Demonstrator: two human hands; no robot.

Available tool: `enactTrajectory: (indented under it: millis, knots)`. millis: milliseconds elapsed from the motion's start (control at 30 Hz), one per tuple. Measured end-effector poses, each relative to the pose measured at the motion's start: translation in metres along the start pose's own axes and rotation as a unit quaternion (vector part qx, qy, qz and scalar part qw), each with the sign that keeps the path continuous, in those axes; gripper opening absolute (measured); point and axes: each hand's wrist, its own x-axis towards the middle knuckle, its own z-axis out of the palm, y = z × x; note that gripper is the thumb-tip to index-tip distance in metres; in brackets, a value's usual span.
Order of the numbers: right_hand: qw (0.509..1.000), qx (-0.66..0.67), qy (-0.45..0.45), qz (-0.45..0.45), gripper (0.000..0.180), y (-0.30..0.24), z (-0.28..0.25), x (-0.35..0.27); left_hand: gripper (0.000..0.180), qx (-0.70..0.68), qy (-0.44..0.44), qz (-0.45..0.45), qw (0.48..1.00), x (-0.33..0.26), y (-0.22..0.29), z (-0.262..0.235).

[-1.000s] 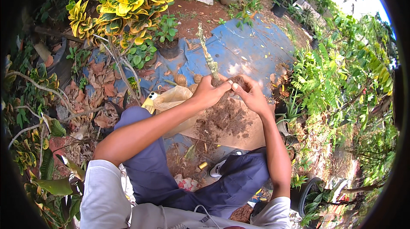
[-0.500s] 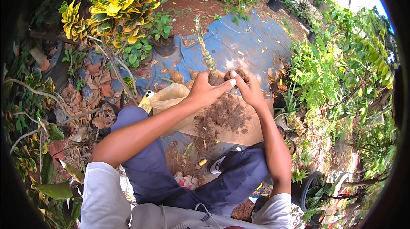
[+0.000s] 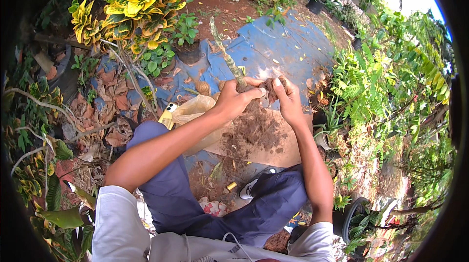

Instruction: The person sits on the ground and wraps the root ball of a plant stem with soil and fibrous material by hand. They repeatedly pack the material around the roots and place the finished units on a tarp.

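My left hand [image 3: 233, 100] is closed around the lower end of a knobbly grey-green plant stem [image 3: 225, 53], which leans up and to the left. Dark brown soil clings where the stem meets my fingers. Close beside it, my right hand [image 3: 291, 100] pinches a clump of brown, fibrous soil [image 3: 271, 90] between thumb and fingers. My left thumb reaches toward that clump; whether it touches cannot be made out. Below both hands, loose soil [image 3: 256, 130] is heaped on a flat tan sheet [image 3: 288, 147]. The stem's base is hidden by my left hand.
An opened translucent bag [image 3: 193, 110] and a yellow phone [image 3: 168, 114] lie left of the soil. Blue tarp [image 3: 293, 42] covers ground ahead. A yellow-leaved shrub [image 3: 134, 8] stands at the left, leafy plants [image 3: 371, 76] at the right. Brown round husks [image 3: 202, 87] lie behind the bag.
The stem's top has tipped further left. My right hand has shifted slightly right and down, and the soil clump in it shows more between the hands.
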Motion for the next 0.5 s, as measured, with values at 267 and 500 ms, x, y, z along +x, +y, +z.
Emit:
enactTrajectory:
  millis: [267,500]
  knots:
    - [0.983,-0.130,0.128,-0.002,0.026,-0.006,0.009,0.004,0.037,-0.024,0.029,-0.004,0.999,0.005,-0.003,0.002]
    - [0.956,-0.273,0.074,-0.082,0.016,-0.013,0.019,-0.004,0.045,0.056,0.001,0.029,0.998,0.002,-0.014,0.006]
